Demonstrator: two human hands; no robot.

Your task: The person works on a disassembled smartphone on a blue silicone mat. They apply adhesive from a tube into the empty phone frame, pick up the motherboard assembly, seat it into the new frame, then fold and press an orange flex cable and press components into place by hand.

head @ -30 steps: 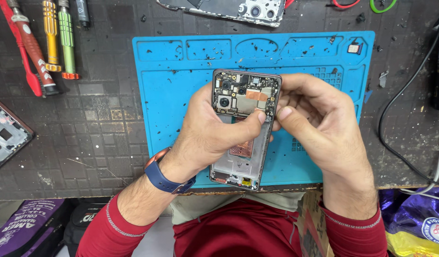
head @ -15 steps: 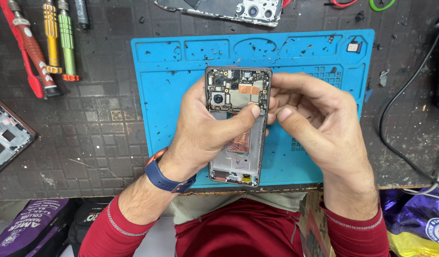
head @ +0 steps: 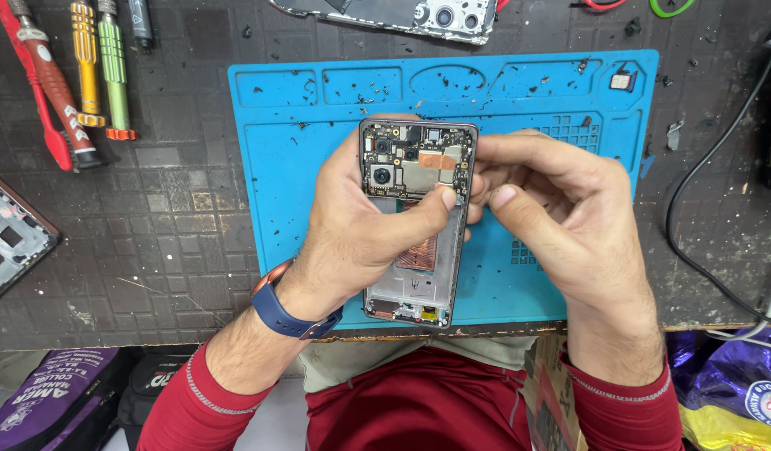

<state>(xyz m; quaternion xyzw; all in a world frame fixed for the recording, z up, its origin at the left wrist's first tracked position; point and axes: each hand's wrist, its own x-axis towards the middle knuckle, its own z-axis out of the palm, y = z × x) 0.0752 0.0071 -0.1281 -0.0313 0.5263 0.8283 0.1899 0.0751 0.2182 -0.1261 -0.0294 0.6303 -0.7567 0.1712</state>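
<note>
Nearest the camera: red sleeves and lap at the bottom edge, a purple bag [head: 43,401] lying bottom L, and a blue-and-yellow bag [head: 736,401] bottom R.

Left hand [head: 360,234], with a blue-strap watch [head: 289,309] on the wrist, is wrapping around the opened phone [head: 415,242] from its L side; thumb is pressing across the front, just under the circuit board w/ camera modules, fingers hidden behind. Right hand [head: 552,217] is closing on the phone's R edge near the top, thumb and forefinger pinching at the frame. Phone is being held upright-ish, back cover off, copper coil partly showing under the thumb, lower end w/ a small yellow part pointing toward the body. It's hovering over the blue work mat [head: 569,108], not resting flat as far as I can tell.

Mat is lying on a dark gridded bench top [head: 168,217], specked w/ small debris; a tiny square part [head: 622,80] is sitting in its top R corner. Far L: a phone frame [head: 10,242] at the edge. Further back: red tool [head: 47,83], yellow screwdriver [head: 86,67], green screwdriver [head: 111,71]. At the top, another phone back w/ camera lenses [head: 419,15]. Black cable [head: 711,184] is running down the R side.
</note>
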